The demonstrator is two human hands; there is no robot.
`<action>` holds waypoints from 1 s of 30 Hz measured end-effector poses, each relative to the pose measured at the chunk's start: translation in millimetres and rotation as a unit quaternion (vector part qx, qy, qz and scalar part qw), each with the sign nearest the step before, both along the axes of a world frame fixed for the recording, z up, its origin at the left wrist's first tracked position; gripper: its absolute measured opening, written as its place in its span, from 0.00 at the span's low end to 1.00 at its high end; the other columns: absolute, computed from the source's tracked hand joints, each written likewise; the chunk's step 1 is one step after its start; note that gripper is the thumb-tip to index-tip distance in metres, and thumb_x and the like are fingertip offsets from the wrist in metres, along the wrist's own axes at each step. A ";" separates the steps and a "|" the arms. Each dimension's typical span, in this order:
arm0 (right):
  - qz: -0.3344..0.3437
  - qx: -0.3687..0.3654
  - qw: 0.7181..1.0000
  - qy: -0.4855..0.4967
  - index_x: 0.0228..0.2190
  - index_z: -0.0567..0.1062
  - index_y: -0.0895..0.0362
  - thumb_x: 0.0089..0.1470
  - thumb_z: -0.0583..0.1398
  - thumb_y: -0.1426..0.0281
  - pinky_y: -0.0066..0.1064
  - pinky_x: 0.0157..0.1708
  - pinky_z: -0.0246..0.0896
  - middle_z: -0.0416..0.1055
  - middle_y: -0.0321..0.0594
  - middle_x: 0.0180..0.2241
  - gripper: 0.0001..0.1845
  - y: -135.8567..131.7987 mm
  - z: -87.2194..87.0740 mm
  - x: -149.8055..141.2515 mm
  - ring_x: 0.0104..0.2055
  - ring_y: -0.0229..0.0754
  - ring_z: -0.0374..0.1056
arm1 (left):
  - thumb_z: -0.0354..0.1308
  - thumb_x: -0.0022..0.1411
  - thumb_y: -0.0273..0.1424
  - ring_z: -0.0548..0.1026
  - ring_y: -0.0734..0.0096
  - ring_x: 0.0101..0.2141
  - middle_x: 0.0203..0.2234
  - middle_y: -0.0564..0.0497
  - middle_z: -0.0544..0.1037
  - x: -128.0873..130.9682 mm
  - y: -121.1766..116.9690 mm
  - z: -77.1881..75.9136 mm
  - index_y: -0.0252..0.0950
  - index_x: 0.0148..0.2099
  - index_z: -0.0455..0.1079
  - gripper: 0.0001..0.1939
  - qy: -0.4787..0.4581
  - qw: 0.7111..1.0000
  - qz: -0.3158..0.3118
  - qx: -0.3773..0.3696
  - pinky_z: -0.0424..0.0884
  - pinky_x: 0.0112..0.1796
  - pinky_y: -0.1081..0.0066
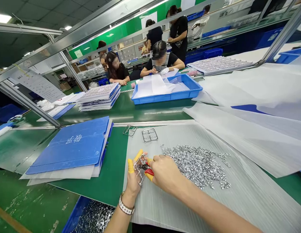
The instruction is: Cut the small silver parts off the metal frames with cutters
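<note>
Left hand [134,182] grips the metal frame [142,178], left of the metal pile [198,165]; right hand [165,171] clenched round pliers [148,171], same side. Bite point hard to tell — a slip could nip the crowded left fingertips [130,165].
</note>
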State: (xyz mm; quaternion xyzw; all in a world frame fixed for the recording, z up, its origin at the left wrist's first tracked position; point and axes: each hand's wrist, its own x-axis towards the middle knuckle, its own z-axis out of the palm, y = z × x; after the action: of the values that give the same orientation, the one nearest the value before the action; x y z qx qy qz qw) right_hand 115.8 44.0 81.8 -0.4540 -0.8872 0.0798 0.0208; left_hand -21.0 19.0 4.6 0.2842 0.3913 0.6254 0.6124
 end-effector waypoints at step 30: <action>-0.042 0.014 0.999 -0.017 0.34 0.77 0.59 0.56 0.56 0.63 0.35 0.33 0.59 0.75 0.48 0.33 0.14 8.1 -1.7 15.4 0.35 0.49 0.71 | 0.43 0.61 0.55 0.68 0.55 0.54 0.50 0.39 0.75 8.2 -2.7 6.8 0.33 0.52 0.72 0.34 -0.026 1.000 0.001 0.000 0.57 0.57 0.59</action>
State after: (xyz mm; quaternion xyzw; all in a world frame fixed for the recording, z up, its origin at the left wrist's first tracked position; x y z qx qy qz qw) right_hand 131.2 52.2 80.1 -0.4919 -0.8686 0.0583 0.0152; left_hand -12.8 16.3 11.4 0.2675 0.3757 0.6327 0.6221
